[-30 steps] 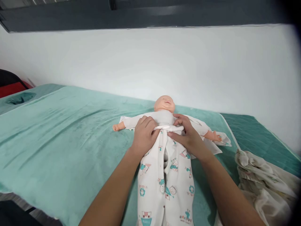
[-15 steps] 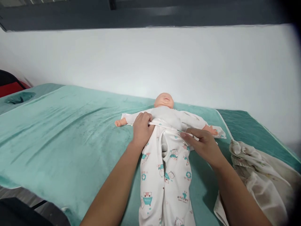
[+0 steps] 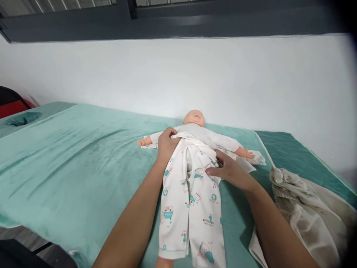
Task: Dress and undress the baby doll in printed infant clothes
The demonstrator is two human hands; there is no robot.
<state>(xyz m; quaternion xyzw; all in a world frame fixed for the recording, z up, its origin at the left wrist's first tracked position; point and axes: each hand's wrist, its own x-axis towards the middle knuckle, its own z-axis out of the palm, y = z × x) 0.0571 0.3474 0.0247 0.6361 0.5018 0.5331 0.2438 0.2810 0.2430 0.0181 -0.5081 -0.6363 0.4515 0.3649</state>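
A baby doll point(image 3: 194, 117) lies on its back with its arms spread, in a white long-sleeved top point(image 3: 193, 130). On its legs are white baby trousers point(image 3: 205, 208) with teal and red cartoon prints and a slit at the crotch. My left hand point(image 3: 167, 143) is closed on the waistband at the doll's left-of-picture side, thumb over the cloth. At the other hip my right hand point(image 3: 227, 169) pinches the side of the trousers, thumb on the front and fingers behind. Below the near hem, part of a doll foot point(image 3: 164, 262) shows.
Teal plush sheets point(image 3: 83, 167) cover the bed, which has a face hole point(image 3: 23, 119) at the far left. Crumpled cream cloth point(image 3: 309, 208) lies to the right. Behind runs a white wall point(image 3: 178, 74) under a dark window frame point(image 3: 195, 24).
The trousers have moved up towards the doll's chest, and a hem and foot now show below. My right hand has shifted from the waistband down to the hip.
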